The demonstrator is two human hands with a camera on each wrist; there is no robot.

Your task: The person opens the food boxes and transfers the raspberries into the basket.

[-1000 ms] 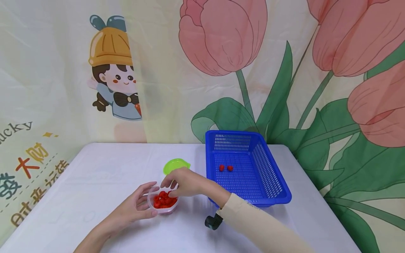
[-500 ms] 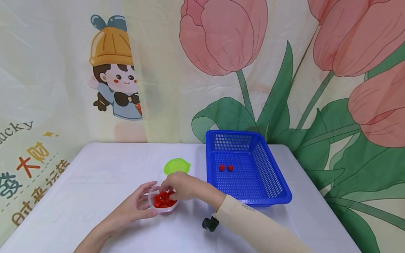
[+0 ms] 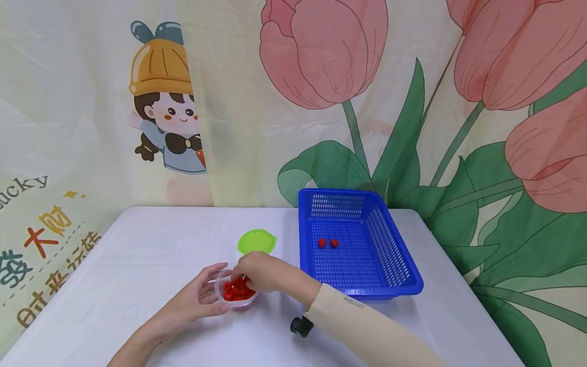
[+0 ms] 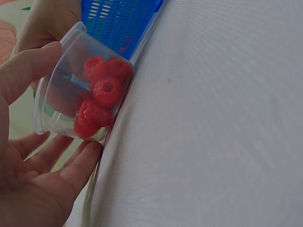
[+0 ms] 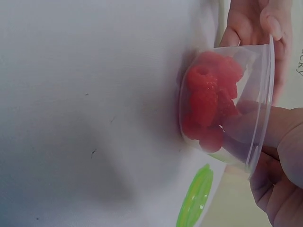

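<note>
A clear plastic tub (image 3: 239,306) of raspberries (image 3: 235,290) stands on the white table. My left hand (image 3: 187,304) holds its side, the thumb near the rim and the fingers around the lower wall; the left wrist view shows several raspberries (image 4: 107,91) through the plastic. My right hand (image 3: 262,271) reaches over the rim from the right, thumb and fingers down inside. In the right wrist view the thumb (image 5: 258,124) meets a raspberry (image 5: 226,109), and the fingers come close on its other side, partly hidden by the hand.
A blue basket (image 3: 405,265) with two raspberries (image 3: 328,243) in it stands to the right. Behind the tub lies a green lid (image 3: 257,241). A black wrist camera (image 3: 301,326) hangs under the right sleeve. A printed curtain (image 3: 238,102) backs the table.
My right hand has dipped deeper into the tub, and its fingers have drawn together among the raspberries. My left hand and the tub have stayed put.
</note>
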